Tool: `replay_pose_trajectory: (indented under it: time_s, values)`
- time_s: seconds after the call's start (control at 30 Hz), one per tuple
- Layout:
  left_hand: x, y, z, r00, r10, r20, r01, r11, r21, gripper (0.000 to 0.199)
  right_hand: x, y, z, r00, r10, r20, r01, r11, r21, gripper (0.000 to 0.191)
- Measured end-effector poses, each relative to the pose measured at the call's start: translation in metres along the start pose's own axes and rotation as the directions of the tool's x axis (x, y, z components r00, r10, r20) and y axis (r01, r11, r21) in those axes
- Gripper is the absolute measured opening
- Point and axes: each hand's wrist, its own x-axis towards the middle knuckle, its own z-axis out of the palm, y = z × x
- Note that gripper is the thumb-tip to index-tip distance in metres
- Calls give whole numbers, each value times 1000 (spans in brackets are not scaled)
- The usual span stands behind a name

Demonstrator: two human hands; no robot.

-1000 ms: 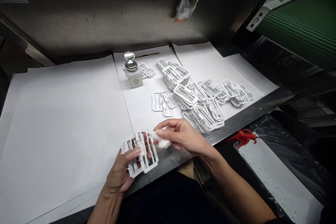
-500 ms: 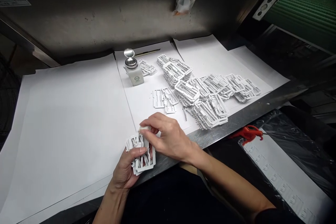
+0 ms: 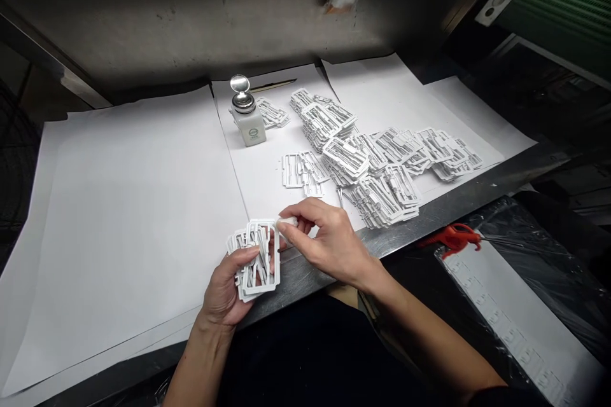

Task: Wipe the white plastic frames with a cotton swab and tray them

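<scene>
My left hand (image 3: 228,286) is closed round a small stack of white slotted frames (image 3: 262,280), its thumb pressed across the top one. Just to the right, my right hand (image 3: 329,238) pinches a small white wad (image 3: 289,222), which looks like cotton or cloth, at the upper right corner of the top frame. Beyond my hands a few loose white frames (image 3: 304,173) lie on the paper. Several piles of similar frames (image 3: 346,159) spread to the right of them.
A pump dispenser bottle (image 3: 251,127) with its metal lid raised stands at the back, beside more frames (image 3: 272,112). Behind it lies a thin pointed tool (image 3: 273,84). White paper (image 3: 133,216) covers the metal table. Off its right edge are a red air gun (image 3: 453,240) and a plastic-wrapped tray (image 3: 520,318).
My right hand has moved right with the wad, from the stack's top to its upper right corner. The top frame now shows more fully. The camera view has shifted slightly.
</scene>
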Motion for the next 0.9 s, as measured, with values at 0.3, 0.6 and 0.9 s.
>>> replay_pose_trajectory:
  time_s: [0.3, 0.6, 0.9]
  values:
    - [1, 0, 7, 995, 89, -38, -91, 994, -54, 22, -23, -3, 13, 986, -75, 146, 83, 995, -47, 15]
    - [1, 2, 5, 996, 88, -24, -89, 996, -28, 28, -46, -5, 7, 977, 38, 210, -62, 992, 106, 10]
    - [1, 2, 13, 996, 87, -2, -87, 988, -132, 35, -43, -14, 17, 990, -10, 142, -17, 983, 185, 12]
